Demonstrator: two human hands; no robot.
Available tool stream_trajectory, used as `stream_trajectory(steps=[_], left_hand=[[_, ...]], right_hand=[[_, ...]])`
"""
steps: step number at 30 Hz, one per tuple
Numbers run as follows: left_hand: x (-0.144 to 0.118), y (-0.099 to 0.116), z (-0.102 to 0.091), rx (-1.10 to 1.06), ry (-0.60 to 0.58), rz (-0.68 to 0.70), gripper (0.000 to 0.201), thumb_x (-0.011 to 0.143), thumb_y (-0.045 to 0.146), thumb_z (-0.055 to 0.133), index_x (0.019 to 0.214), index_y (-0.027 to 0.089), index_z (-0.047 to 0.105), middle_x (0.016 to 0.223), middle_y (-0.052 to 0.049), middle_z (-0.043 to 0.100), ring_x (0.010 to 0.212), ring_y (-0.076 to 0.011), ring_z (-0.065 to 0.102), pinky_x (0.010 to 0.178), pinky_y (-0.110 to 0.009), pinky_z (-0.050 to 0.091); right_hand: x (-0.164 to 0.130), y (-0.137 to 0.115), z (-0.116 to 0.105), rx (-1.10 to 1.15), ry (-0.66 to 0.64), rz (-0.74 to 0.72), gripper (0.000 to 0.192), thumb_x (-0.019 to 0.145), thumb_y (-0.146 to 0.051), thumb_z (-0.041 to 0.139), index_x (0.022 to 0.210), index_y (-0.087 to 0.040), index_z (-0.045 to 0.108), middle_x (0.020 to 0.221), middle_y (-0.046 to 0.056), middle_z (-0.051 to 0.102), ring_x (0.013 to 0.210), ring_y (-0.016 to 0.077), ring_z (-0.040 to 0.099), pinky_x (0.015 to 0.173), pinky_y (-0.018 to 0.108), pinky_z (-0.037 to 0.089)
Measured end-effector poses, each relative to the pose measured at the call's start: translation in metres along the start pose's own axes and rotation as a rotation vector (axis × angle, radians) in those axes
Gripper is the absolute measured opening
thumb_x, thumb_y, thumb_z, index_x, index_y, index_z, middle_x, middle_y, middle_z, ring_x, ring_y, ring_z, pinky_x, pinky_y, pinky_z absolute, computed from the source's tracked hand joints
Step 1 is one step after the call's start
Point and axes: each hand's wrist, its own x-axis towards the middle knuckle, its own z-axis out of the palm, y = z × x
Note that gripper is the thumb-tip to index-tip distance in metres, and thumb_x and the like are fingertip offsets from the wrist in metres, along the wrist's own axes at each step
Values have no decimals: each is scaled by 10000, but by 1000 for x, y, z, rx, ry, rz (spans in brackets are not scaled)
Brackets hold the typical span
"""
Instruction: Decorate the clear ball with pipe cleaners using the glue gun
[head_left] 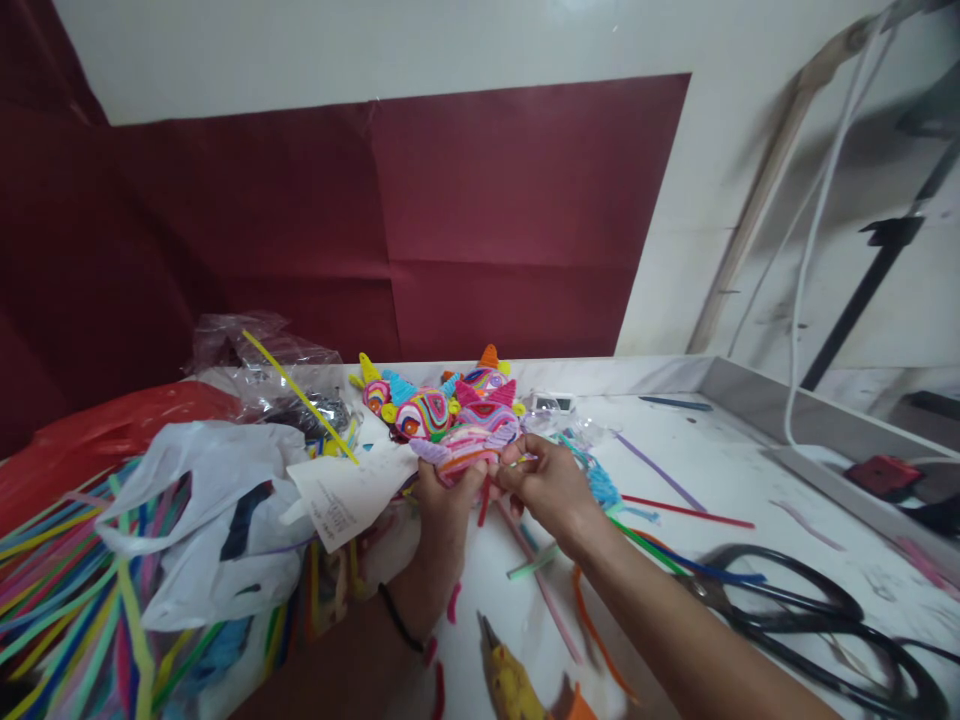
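Near the middle of the table, both hands are on a pink, white and lilac fish-like craft (472,447) made of fuzzy pipe cleaners. My left hand (442,505) grips its lower left side between thumb and fingers. At its right edge, the fingers of my right hand (546,485) are pinched together; a small yellowish bit shows by the fingertips, too small to make out. Just behind sit several similar colourful pipe-cleaner crafts (422,414) with spiral patterns. Below my hands a yellow glue gun (514,680) lies with its dark nozzle pointing away from me.
Black-handled scissors (795,622) lie at the right among loose pipe cleaners (694,511). On the left are a pile of coloured pipe cleaners (67,600), a white plastic bag (225,520) and a paper sheet (349,490). A small digital display (553,402) stands at the back.
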Motion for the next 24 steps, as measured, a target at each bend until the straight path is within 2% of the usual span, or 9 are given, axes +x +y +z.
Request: stream_trajectory(steps=[8, 14, 18, 24], left_hand=[[-1, 2, 1, -134, -104, -119, 420, 651, 249, 745, 1034, 188, 586, 968, -55, 743, 872, -220, 713, 765, -320, 560], [-4, 10, 2, -107, -155, -113, 452, 614, 205, 748, 1034, 178, 583, 993, -73, 748, 853, -220, 717, 750, -314, 562], [-3, 9, 1, -84, -157, -86, 427, 621, 193, 723, 1027, 181, 591, 1025, -80, 747, 918, -236, 716, 822, -344, 561], [2, -1, -2, -67, -143, -68, 432, 600, 228, 757, 1009, 192, 626, 1044, -91, 756, 983, -269, 710, 894, -392, 556]], right_hand=[[-2, -6, -3, 10, 14, 28, 169, 643, -193, 650, 701, -236, 497, 447, -51, 654, 297, 94, 483, 338, 193, 311], [-4, -16, -4, 28, 7, 53, 242, 608, -264, 713, 704, -231, 493, 450, -47, 652, 315, 82, 483, 348, 181, 255], [-5, -18, -5, 22, 4, 55, 284, 579, -290, 751, 684, -227, 495, 439, -52, 638, 323, 82, 480, 345, 182, 246], [-6, -20, -4, -15, 20, 76, 207, 653, -219, 707, 657, -227, 500, 425, -55, 625, 322, 86, 476, 350, 188, 252]])
